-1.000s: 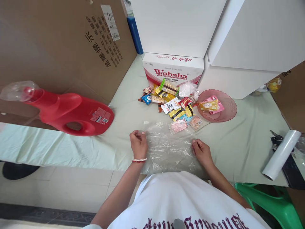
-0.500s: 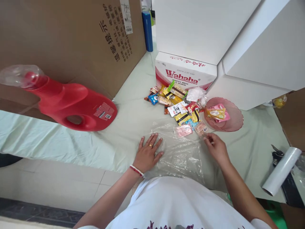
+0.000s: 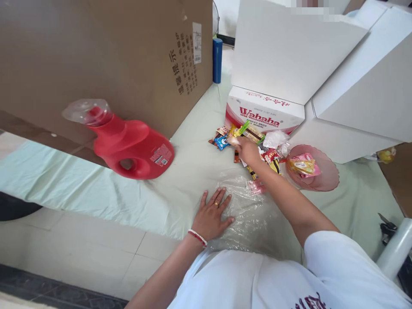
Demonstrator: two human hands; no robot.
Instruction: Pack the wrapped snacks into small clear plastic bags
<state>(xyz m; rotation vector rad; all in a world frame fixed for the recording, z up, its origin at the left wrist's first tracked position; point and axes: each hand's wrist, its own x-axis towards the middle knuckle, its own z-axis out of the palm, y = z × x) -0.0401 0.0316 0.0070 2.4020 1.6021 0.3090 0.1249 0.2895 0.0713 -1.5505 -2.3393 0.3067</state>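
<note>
My left hand [image 3: 212, 216] lies flat with fingers spread on a clear plastic sheet [image 3: 247, 231] over the cloth. My right hand [image 3: 249, 152] reaches across into a pile of wrapped snacks, its fingers closed at a small pale snack packet [image 3: 233, 140], slightly blurred. Close to those fingers is a blue packet [image 3: 222, 142]. A red packet [image 3: 271, 155] and a crumpled white plastic bag [image 3: 275, 139] sit right of the hand. A pink packet [image 3: 256, 186] rests on the sheet, partly behind my right forearm, which hides some of the pile.
A pink translucent bowl [image 3: 331, 178] holding a few packets stands right of the pile. Behind is a Wahaha carton [image 3: 265, 113]. A red jug [image 3: 135, 148] and big cardboard box [image 3: 128, 56] stand left, a blue cylinder [image 3: 217, 61] behind. A plastic roll [image 3: 395, 249] lies right.
My right hand has moved left and away from me, from near the pile's front right packet to the pale packet in its left part. My left hand stays flat. The view has shifted.
</note>
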